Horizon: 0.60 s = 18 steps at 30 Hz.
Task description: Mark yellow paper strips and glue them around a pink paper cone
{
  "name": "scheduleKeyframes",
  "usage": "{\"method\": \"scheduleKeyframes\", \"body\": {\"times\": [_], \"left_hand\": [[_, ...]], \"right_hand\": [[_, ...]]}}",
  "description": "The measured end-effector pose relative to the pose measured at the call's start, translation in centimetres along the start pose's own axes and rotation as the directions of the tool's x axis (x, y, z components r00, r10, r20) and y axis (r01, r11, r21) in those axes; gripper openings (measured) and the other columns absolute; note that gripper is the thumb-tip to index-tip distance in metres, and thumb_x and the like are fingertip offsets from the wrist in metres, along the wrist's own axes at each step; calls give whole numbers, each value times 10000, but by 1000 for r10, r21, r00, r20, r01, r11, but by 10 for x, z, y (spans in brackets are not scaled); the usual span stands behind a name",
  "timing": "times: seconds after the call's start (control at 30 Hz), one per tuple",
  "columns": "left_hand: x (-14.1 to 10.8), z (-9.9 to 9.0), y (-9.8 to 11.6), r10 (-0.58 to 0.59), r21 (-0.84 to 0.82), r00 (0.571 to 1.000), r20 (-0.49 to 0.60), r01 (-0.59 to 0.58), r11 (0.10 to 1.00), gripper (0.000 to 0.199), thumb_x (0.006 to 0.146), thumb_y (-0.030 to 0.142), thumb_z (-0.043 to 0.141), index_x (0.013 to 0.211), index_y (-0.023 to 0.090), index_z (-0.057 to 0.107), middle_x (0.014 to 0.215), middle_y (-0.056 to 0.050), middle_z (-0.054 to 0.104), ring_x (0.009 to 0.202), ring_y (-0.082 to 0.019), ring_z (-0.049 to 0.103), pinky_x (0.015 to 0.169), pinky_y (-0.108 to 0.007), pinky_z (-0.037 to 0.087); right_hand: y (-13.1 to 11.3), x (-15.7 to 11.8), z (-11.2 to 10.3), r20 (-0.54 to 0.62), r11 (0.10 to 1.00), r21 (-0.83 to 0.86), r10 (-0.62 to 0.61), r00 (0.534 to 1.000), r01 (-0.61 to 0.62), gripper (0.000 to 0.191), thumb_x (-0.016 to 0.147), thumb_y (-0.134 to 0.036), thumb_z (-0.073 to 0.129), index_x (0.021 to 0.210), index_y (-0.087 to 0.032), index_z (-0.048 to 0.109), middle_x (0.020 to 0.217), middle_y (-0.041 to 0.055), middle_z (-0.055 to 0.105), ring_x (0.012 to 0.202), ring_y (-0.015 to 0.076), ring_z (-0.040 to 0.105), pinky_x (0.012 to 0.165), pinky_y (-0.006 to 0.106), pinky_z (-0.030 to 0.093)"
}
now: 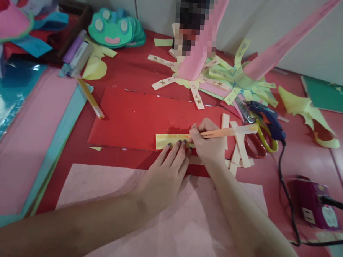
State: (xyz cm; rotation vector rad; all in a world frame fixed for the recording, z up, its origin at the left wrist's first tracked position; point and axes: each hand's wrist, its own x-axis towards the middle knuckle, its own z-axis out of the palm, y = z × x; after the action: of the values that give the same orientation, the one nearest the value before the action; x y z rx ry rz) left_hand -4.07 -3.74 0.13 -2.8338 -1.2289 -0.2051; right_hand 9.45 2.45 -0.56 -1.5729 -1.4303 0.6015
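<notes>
My left hand (pixel 171 165) lies flat, fingers stretched out, on a small yellow paper strip (pixel 162 142). The strip rests on a red board (pixel 126 116), near its front edge. My right hand (pixel 209 144) grips an orange pen (pixel 221 133), its tip touching the strip's upper part. Orange marks run along the top of the strip, though they are too small to read. The strip's right part is hidden by my hands. Several pale paper strips (pixel 239 147) lie in a loose pile just right of my right hand.
Pink paper cones (pixel 192 64) with star-marked strips stand at the back. To the right are scissors (pixel 264 139), a glue gun (pixel 266 120) and a purple power box (pixel 314 205). Green frog cutouts (pixel 112 29), a yellow pen (pixel 91 99) and coloured sheets (pixel 24 143) lie left.
</notes>
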Motion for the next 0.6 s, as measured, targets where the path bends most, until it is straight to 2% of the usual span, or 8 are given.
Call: {"method": "scheduleKeyframes", "body": {"times": [0.27, 0.37, 0.47, 0.6], "left_hand": [[0, 1, 0, 2, -15, 1000, 9, -2, 1000, 443, 919, 294, 290, 1231, 43, 480, 1291, -159, 500, 1228, -275, 436, 1024, -402, 354], [-1, 2, 0, 1, -30, 1000, 8, -1, 1000, 450, 924, 292, 288, 1247, 34, 466, 1305, -165, 488, 1234, -278, 429, 1025, -405, 352], [-1, 1, 0, -9, -44, 1000, 8, 9, 999, 467, 933, 304, 267, 1279, 40, 436, 1328, -156, 472, 1235, -267, 429, 1028, -400, 352], [-1, 0, -1, -36, -53, 999, 24, 37, 998, 489, 938, 329, 253, 1301, 41, 410, 1348, -148, 455, 1224, -263, 442, 1035, -398, 352]], "right_hand": [[0, -1, 1, 11, 1000, 7, 1, 1000, -1, 310, 697, -147, 501, 505, -207, 265, 435, -89, 298, 403, 61, 419, 394, 187, 294], [-2, 2, -3, -105, 998, -11, 62, 993, -64, 318, 715, -163, 508, 504, -212, 275, 422, -93, 286, 385, 63, 394, 399, 200, 299], [-1, 6, -8, -252, 992, -38, 103, 962, -117, 325, 753, -196, 519, 516, -218, 298, 429, -89, 303, 400, 75, 398, 417, 218, 322], [4, 9, -12, -271, 989, 15, 145, 951, -146, 325, 771, -224, 544, 538, -225, 317, 432, -89, 322, 387, 79, 393, 416, 227, 353]]}}
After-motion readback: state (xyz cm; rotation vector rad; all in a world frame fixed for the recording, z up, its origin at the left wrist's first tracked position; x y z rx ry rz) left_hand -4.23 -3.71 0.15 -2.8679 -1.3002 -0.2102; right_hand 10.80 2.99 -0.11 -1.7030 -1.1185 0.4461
